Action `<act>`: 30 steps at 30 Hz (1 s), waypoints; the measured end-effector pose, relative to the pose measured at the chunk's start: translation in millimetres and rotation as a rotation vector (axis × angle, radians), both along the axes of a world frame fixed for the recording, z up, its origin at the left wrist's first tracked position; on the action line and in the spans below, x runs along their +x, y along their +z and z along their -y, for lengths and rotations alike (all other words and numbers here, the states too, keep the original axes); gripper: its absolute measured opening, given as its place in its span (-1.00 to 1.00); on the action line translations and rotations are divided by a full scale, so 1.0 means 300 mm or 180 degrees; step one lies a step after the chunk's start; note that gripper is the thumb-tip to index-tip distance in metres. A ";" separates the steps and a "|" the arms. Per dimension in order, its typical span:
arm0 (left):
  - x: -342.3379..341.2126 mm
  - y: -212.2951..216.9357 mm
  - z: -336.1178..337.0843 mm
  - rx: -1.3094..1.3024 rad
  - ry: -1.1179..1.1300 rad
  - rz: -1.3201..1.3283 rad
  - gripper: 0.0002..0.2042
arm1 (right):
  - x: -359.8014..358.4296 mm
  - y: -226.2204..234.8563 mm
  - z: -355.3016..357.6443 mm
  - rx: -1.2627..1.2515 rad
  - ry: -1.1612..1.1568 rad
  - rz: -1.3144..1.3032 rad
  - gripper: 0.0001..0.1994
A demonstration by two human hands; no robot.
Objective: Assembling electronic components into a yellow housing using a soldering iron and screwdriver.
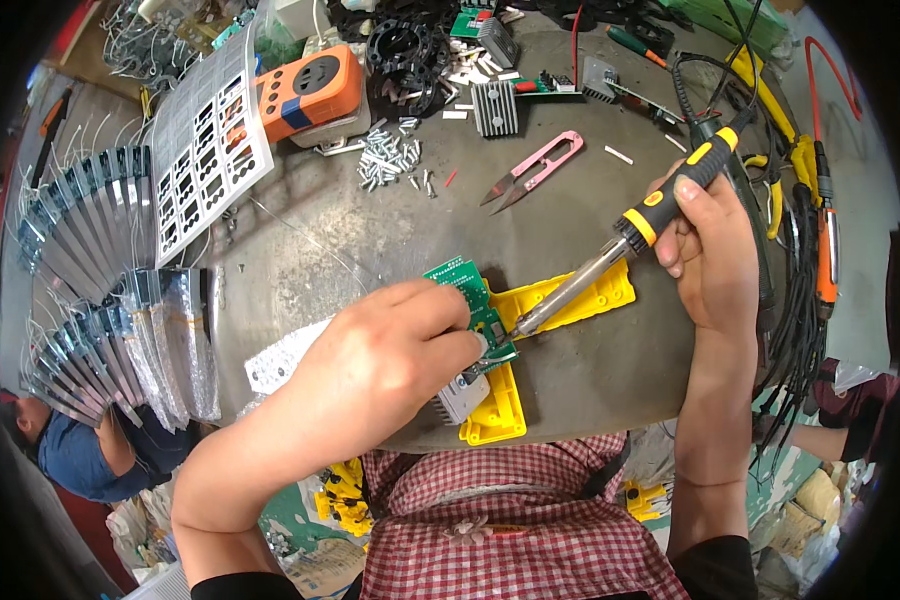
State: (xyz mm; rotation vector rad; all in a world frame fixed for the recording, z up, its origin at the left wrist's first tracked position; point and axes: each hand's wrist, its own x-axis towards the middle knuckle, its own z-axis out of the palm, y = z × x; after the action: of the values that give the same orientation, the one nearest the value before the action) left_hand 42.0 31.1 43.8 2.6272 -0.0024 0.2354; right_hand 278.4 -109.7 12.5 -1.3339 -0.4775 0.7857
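Note:
My left hand (385, 350) presses on a green circuit board (467, 283) that rests in a yellow plastic jig (580, 297) near the table's front edge. A finned metal heat sink (462, 398) sits under the board's near end. My right hand (708, 245) grips a soldering iron (630, 235) with a black and yellow handle. Its metal tip touches the board just right of my left fingers.
Pink thread snips (535, 165), a pile of small metal parts (390, 158), more heat sinks (495, 107), an orange meter (308, 92) and a white stencil sheet (205, 145) lie farther back. Fanned silver bags (120, 300) lie left, cables and screwdrivers (815, 230) right.

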 end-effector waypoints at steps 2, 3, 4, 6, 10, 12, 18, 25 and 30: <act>-0.006 -0.001 -0.003 -0.0089 0.0102 -0.0083 -0.76 | 0.004 -0.006 -0.003 0.0135 0.0110 -0.0087 -0.86; -0.005 -0.003 -0.003 -0.0078 0.0093 -0.0084 -0.76 | 0.004 -0.005 -0.005 0.0146 0.0100 -0.0087 -0.86; -0.005 -0.005 -0.004 -0.0097 0.0089 -0.0076 -0.76 | 0.003 -0.004 -0.007 0.0105 0.0080 -0.0111 -0.87; -0.002 -0.002 -0.004 -0.0106 0.0079 -0.0070 -0.76 | 0.004 -0.004 -0.008 0.0074 0.0054 -0.0138 -0.88; 0.002 0.003 -0.001 -0.0089 0.0085 -0.0100 -0.76 | 0.008 -0.005 -0.005 0.0029 0.0072 -0.0090 -0.88; 0.001 0.004 0.001 -0.0089 0.0087 -0.0111 -0.76 | 0.006 -0.002 -0.003 0.0010 0.0059 -0.0086 -0.88; 0.000 0.004 0.001 0.0004 0.0018 -0.0104 -0.82 | 0.001 -0.002 -0.006 -0.0020 0.0041 -0.0163 -0.88; 0.002 0.012 0.004 0.0024 0.0033 -0.0142 -0.82 | 0.018 -0.026 0.005 -0.0050 0.0197 0.0021 -0.84; 0.001 0.010 0.004 -0.0013 0.0045 -0.0162 -0.82 | 0.016 -0.025 0.003 -0.0048 0.0185 0.0023 -0.83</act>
State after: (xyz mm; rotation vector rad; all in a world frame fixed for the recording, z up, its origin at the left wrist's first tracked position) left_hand 42.2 29.8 46.8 2.6290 0.0339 0.1733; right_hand 283.3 -110.7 5.1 -1.3422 -0.5187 0.8340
